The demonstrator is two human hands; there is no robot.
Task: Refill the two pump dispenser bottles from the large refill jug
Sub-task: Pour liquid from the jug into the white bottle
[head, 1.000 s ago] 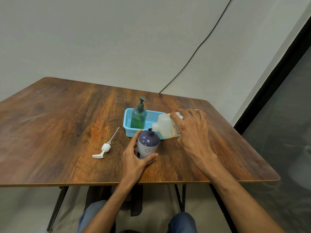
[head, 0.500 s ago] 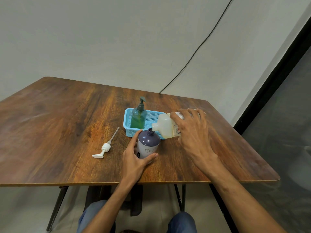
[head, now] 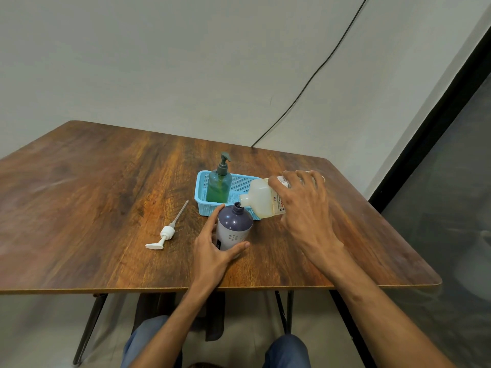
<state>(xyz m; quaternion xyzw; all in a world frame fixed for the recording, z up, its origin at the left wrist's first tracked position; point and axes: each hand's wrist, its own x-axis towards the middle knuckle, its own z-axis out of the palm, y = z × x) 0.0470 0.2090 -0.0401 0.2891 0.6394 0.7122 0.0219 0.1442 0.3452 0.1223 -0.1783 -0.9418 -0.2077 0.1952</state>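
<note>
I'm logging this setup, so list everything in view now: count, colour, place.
table: 1, brown wood, under everything
basket: 1, light blue, on the table's middle
pump bottle: 1, green, upright in the basket's left end
open bottle: 1, purple over white, before the basket, pump off
pump: 1, white, lying on the table left of the open bottle
refill jug: 1, whitish, tilted, spout at the open bottle's mouth
cable: 1, black, down the wall
left hand: 1, grips the open bottle
right hand: 1, holds the refill jug
</note>
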